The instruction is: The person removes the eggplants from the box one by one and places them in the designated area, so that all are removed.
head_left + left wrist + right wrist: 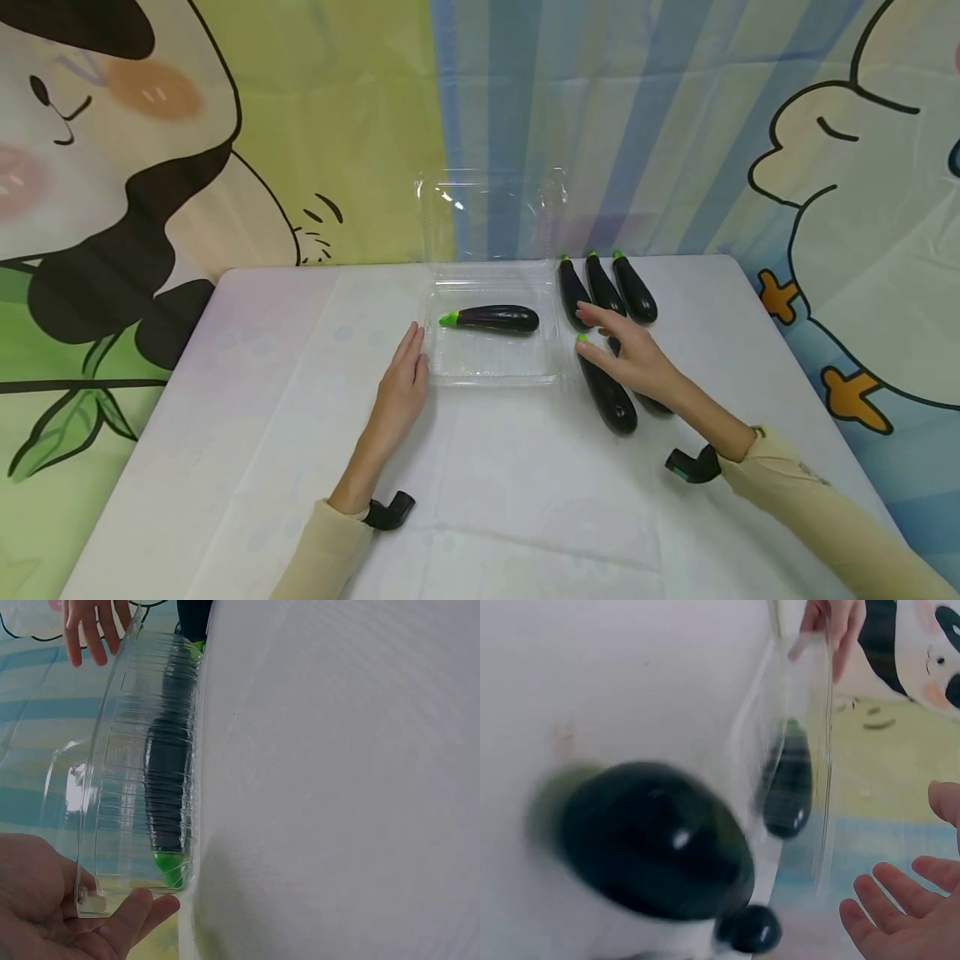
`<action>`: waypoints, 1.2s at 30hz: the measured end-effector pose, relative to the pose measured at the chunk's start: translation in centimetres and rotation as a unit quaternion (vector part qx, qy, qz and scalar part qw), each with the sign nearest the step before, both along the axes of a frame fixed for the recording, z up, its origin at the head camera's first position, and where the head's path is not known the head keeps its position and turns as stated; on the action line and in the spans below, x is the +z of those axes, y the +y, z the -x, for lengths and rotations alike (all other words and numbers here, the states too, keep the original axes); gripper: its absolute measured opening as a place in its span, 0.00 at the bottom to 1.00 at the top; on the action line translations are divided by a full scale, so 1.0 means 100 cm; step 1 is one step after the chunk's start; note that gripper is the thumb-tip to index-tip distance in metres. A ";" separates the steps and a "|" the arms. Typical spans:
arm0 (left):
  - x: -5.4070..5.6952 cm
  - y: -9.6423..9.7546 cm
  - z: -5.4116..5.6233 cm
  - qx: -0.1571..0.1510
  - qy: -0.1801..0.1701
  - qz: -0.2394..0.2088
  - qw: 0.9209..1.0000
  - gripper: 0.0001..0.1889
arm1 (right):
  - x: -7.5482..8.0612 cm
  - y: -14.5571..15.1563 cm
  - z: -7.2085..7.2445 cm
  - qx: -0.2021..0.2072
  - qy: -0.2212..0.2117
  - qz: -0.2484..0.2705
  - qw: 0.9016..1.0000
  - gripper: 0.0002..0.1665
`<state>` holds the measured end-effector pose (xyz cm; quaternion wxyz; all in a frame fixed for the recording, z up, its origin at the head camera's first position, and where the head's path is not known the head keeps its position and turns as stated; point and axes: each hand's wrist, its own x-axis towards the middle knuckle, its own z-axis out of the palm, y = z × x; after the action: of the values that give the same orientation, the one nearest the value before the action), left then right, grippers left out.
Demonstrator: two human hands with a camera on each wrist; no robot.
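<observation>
A clear plastic clamshell container (495, 367) lies on the table with its lid (495, 217) raised at the back. Inside its base is one eggplant (498, 318), lying sideways, green stem end to the left. At the container's left edge is my left hand (402, 387), fingers extended along the wall; the left wrist view shows its fingertips (142, 900) at the corner. My right hand (633, 354) hovers over the eggplants on the right, fingers spread and holding nothing. Below it lies a nearer eggplant (609, 392), with another partly hidden by the hand.
Several eggplants lie right of the container; a far-right one (634, 287) is near the table's back edge. The white-covered table (495, 500) meets a printed cloth backdrop (375, 125) at the back. Dark wrist devices (390, 510) sit at both cuffs.
</observation>
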<state>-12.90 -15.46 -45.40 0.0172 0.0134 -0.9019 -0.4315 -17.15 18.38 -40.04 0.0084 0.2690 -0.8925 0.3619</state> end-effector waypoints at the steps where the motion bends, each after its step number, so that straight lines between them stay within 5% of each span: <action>1: 0.000 0.000 0.000 -0.001 0.002 0.001 1.000 0.27 | 0.002 -0.007 0.002 0.013 -0.010 -0.007 1.000 0.38; 7: -0.002 -0.001 -0.001 -0.005 0.017 0.006 1.000 0.27 | 0.012 -0.044 0.023 0.085 -0.026 -0.077 0.993 0.39; 17: 0.000 0.000 -0.001 -0.003 0.014 0.012 1.000 0.27 | 0.009 -0.083 0.065 0.164 -0.016 -0.195 0.967 0.39; 36: -0.001 0.000 0.000 -0.004 0.000 0.011 1.000 0.27 | 0.002 -0.122 0.097 0.214 -0.027 -0.244 0.945 0.36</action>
<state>-12.93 -15.51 -45.46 0.0154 0.0099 -0.9065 -0.4218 -26.83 6.22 -39.79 -0.1590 0.4376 -0.8749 0.1331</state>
